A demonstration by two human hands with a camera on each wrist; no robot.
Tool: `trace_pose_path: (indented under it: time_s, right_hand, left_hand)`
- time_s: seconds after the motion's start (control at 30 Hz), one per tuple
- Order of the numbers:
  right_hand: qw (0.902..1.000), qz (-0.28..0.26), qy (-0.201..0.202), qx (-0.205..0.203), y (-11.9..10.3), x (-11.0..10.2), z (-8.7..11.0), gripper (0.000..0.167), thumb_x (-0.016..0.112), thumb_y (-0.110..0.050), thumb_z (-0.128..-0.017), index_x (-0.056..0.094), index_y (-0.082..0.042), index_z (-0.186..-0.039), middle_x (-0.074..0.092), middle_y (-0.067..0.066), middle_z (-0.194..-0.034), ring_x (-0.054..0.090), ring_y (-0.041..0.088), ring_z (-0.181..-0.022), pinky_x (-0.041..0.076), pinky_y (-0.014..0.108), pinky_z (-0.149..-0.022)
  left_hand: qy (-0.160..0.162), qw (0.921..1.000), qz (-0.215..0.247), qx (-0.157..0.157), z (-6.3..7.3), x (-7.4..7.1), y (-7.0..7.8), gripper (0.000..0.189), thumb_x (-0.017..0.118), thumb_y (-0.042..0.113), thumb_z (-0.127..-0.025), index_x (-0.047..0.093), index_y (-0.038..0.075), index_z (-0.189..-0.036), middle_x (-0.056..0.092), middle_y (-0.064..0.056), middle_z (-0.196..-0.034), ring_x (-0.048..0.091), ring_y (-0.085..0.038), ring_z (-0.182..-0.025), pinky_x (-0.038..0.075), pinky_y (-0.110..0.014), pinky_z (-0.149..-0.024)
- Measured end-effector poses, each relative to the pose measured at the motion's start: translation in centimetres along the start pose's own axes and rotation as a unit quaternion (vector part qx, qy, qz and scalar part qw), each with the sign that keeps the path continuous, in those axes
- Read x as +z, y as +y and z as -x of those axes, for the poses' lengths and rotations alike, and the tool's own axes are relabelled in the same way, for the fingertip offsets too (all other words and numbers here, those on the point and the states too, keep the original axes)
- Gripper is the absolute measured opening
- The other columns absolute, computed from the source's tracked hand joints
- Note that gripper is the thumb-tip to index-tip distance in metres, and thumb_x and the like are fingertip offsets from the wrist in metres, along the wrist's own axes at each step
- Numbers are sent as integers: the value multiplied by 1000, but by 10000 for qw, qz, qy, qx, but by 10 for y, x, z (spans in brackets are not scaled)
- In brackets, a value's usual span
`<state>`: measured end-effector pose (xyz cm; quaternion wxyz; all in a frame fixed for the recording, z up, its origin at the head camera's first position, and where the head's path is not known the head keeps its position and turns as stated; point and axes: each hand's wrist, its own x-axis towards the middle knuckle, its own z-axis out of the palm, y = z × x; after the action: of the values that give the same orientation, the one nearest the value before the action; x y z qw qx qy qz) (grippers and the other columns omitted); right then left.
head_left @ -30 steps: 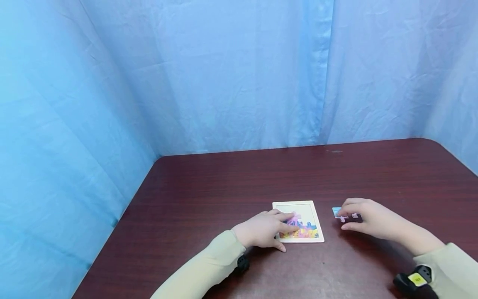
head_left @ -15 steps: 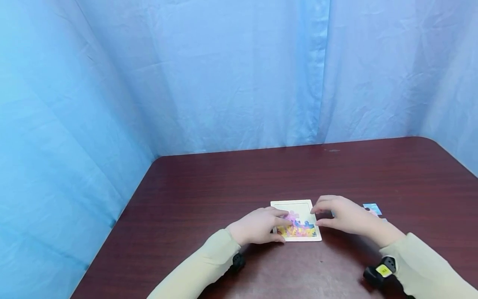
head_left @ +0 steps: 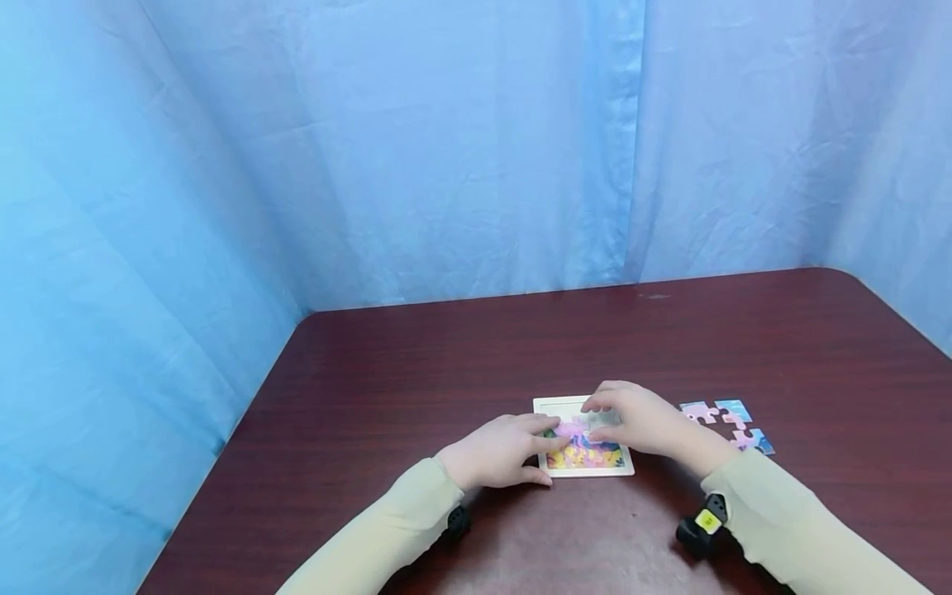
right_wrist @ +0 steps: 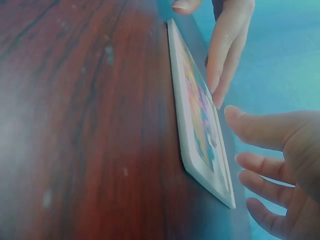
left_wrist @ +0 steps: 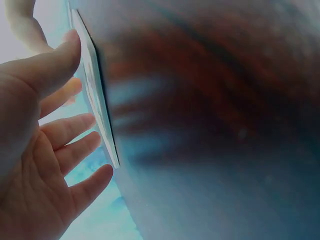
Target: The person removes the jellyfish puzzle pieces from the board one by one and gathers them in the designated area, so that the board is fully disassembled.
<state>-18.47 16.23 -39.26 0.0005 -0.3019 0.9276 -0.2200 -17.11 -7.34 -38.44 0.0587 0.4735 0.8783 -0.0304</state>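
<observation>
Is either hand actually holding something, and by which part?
The left hand grips nothing; its fingers reach over the left edge of the puzzle. Whether the right hand, above the puzzle, holds a piece cannot be told.

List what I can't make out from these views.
1. Whether the right hand holds a piece: head view, too small and blurred between its fingers.
2. Puzzle tray, left side: head view, partly covered by the left hand.
3. The tray's picture: left wrist view, nearly edge-on, behind the left hand.
4. Loose pieces, exact count: head view, right wrist overlaps them.
5. Yellow label: head view, marking too small.
</observation>
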Motion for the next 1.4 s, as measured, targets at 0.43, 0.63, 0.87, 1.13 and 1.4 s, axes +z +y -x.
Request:
trace_pose_path:
  time_s: [0.43, 0.63, 0.87, 1.13, 1.4]
  right_hand:
    - [9999, 160, 23, 50, -6, 15, -10, 23, 80, -24, -75, 72, -13, -92, 62, -3, -86, 57, 15, -82, 50, 38, -78]
    - [9992, 174, 7, 349, -7, 17, -11, 23, 81, -23, -73, 73, -12, -93, 63, -1, -88, 58, 17, -84, 50, 41, -80]
    - [9978, 138, 40, 650, -11, 19, -13, 25, 83, -22, -71, 73, -11, -91, 64, 0, -88, 58, 17, -82, 50, 39, -80]
    - [9959, 237, -129, 868, -16, 18, -18, 20, 82, -16, -72, 68, -11, -84, 63, 1, -85, 56, 18, -80, 50, 39, -79]
    - [9921, 108, -483, 1151, -20, 15, -24, 21, 81, -11, -73, 63, -9, -85, 59, 2, -81, 50, 18, -76, 48, 37, -76]
  left_hand:
    - [-303, 9995, -47, -94, 2, 1, 4, 52, 59, 40, -91, 45, 34, -140, 38, -1, -150, 37, -12, -137, 41, -30, -102]
    - [-345, 9994, -40, -66, 0, 1, 4, 51, 60, 40, -91, 46, 35, -139, 39, -1, -150, 39, -13, -136, 43, -29, -100]
    - [-319, 9994, 51, -88, -2, 1, 3, 48, 62, 39, -89, 51, 34, -135, 41, -1, -148, 40, -14, -135, 41, -27, -102]
    - [-282, 9995, -70, -111, -2, -2, 4, 46, 64, 39, -88, 54, 33, -133, 43, 0, -147, 42, -15, -134, 42, -27, -101]
    - [-261, 9995, -116, -126, -3, -1, 5, 45, 64, 39, -88, 56, 33, -131, 44, 0, -146, 44, -16, -133, 43, -27, -100]
